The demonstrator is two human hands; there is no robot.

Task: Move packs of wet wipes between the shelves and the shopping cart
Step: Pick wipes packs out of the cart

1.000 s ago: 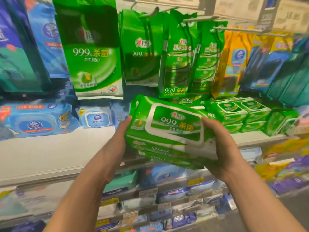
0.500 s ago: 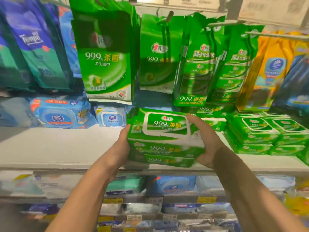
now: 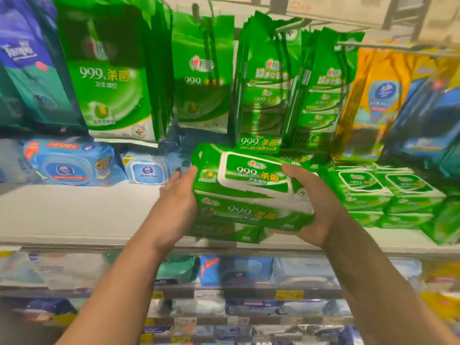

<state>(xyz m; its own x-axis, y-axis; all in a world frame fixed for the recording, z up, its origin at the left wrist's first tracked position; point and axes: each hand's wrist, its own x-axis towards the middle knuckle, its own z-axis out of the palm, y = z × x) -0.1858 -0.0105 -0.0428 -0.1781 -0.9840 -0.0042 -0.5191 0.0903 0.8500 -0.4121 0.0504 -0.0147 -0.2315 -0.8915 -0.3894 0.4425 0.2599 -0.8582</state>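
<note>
Both forearms reach up and forward from the bottom edge toward the white shelf (image 3: 74,210). The left hand (image 3: 178,205) lies flat against the left end of a stack of green wet-wipe packs (image 3: 251,195), its fingers straight and close together, pointing toward 12 o'clock. The right hand (image 3: 316,207) cups the stack's right end, palm under the lower corner and thumb hooked over the top pack at 3 o'clock of its white flip lid (image 3: 254,178). The stack, at least two packs deep, sits tilted over the shelf's front half; whether its underside touches the board cannot be told.

On the shelf, at 3 o'clock of the stack, more green lidded packs (image 3: 378,195) are piled in layers. At 9 o'clock lie blue lidded wipe packs (image 3: 72,165). Above, at 12 o'clock, green hanging pouches (image 3: 112,78) hang from hooks, with yellow pouches (image 3: 378,95) toward 2 o'clock. Lower shelves (image 3: 236,292) hold blurred pale and blue packets.
</note>
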